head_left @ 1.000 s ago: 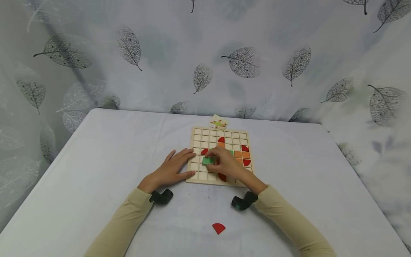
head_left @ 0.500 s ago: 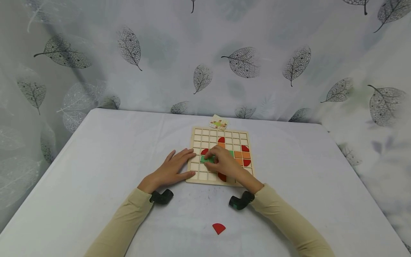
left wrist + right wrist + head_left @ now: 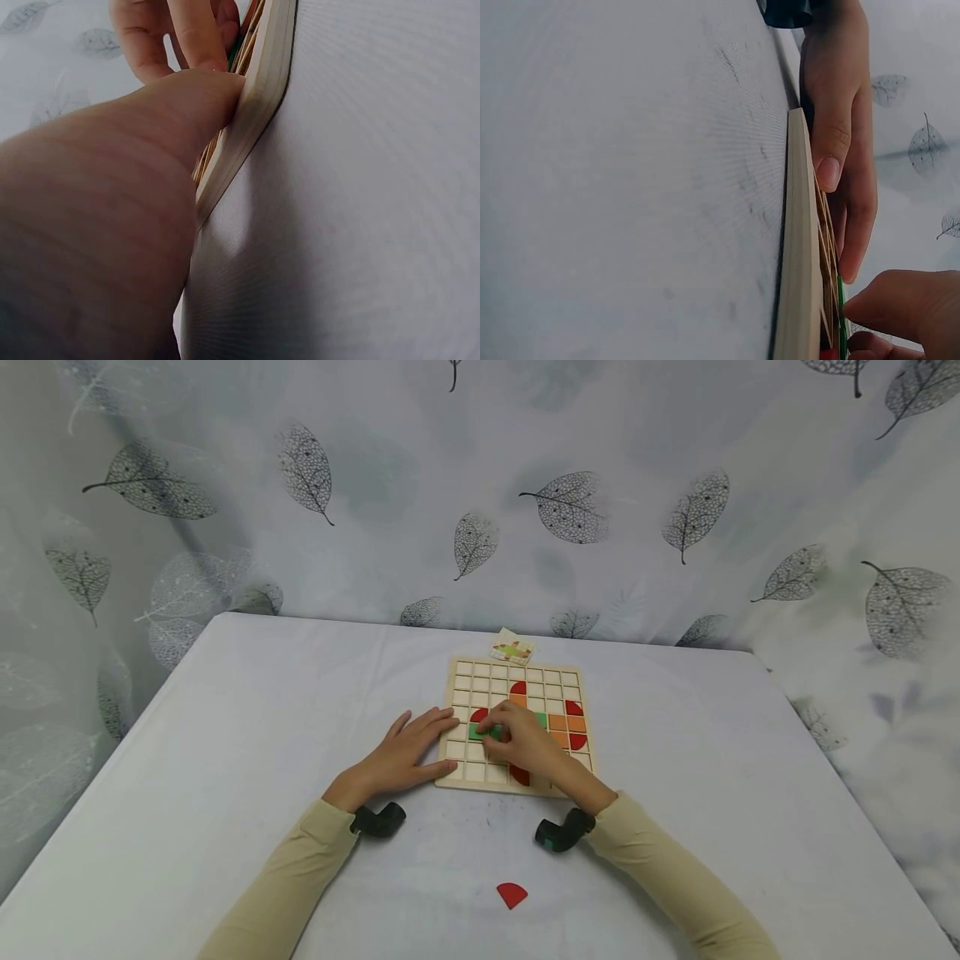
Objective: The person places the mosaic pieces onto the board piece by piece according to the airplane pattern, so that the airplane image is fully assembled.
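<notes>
A wooden grid board (image 3: 487, 786) lies on the table, partly filled with coloured tiles. My left hand (image 3: 405, 752) rests on its left edge, fingers spread; in the right wrist view its thumb (image 3: 829, 154) lies over the rim. Above the board, my right hand (image 3: 525, 743) pinches a flat green tile (image 3: 476, 732) between thumb and curled fingers. In the right wrist view the tile (image 3: 841, 319) shows edge-on, close over the grid. A red quarter-circle tile (image 3: 480, 715) sits just behind it. Some of the board is hidden under the right hand.
A small pattern card (image 3: 512, 648) stands at the board's far edge. Orange tiles (image 3: 567, 723) and more red quarter-circle tiles (image 3: 573, 707) fill cells on the right. A loose red quarter-circle tile (image 3: 512, 895) lies on the white tablecloth near the front.
The green tile has shifted slightly left and away from me, lining up with the grid under the red piece. My right hand moved slightly with it; my left hand has stayed put.
</notes>
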The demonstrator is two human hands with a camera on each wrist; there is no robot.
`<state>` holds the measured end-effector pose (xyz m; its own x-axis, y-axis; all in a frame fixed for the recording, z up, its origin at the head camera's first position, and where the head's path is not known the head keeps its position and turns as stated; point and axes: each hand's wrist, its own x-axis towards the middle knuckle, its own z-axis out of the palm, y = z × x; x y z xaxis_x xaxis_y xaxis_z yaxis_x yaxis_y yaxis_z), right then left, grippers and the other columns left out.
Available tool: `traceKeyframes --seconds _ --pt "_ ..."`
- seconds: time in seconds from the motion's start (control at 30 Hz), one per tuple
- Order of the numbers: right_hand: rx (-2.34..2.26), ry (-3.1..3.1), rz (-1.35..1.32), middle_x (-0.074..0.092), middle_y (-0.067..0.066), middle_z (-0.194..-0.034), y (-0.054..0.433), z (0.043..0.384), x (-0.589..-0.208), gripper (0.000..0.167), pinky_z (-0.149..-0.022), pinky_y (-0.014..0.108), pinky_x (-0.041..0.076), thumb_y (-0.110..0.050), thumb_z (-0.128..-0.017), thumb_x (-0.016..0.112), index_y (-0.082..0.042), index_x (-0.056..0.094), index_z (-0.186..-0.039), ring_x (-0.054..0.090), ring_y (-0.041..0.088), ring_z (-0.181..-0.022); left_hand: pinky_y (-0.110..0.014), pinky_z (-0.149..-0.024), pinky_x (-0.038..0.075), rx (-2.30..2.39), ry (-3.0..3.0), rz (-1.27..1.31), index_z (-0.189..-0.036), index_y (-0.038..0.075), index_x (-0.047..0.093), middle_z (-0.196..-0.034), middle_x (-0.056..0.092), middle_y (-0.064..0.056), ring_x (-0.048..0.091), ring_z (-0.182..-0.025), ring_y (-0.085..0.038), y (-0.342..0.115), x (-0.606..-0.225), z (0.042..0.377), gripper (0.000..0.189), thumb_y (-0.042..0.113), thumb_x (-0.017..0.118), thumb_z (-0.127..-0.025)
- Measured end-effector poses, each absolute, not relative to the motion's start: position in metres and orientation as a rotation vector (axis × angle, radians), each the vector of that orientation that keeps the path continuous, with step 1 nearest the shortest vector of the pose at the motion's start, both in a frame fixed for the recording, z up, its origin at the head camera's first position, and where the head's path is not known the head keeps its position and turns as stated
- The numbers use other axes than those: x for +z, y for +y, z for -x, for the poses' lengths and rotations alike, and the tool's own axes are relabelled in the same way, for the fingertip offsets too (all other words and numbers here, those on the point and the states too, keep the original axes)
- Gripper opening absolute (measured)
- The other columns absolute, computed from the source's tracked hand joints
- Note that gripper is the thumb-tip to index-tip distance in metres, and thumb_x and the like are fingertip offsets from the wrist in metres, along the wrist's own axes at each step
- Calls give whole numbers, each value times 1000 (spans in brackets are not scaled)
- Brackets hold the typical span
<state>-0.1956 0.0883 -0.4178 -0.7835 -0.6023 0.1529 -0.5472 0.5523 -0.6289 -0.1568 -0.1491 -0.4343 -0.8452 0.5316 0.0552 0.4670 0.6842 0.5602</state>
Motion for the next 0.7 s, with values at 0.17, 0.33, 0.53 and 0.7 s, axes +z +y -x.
traceKeyframes --seconds 0.17,0.33,0.53,0.7 --pt "-1081 2691 1038 62 12 -101 89 193 -417 9 -61 23 44 -6 -89 67 -4 73 -96 49 13 -66 -56 -118 5 879 2776 -821 -148 10 40 -158 30 -9 19 -148 -29 -149 -434 157 66 41 62 -94" --pt "-1097 2686 1043 61 9 -98 92 189 -416 9 -61 23 45 -6 -90 67 -5 73 -96 48 10 -66 -56 -118 5 865 2779 -817 -149 11 39 -158 30 -9 19 -149 -29 -149 -435 157 66 41 61 -95" --pt "-1097 2672 1056 62 5 -94 94 182 -414 10 -61 23 44 -7 -90 68 -6 73 -98 50 9 -68 -56 -118 4 865 2778 -824 -149 10 38 -158 29 -9 19 -149 -29 -149 -435 157 66 40 62 -95" --pt "-1116 2649 1097 63 4 -92 94 175 -411 11 -59 22 43 -6 -89 66 -5 73 -98 49 9 -67 -56 -118 5 875 2779 -828 -149 10 39 -158 29 -10 19 -148 -30 -149 -435 157 66 39 62 -95"
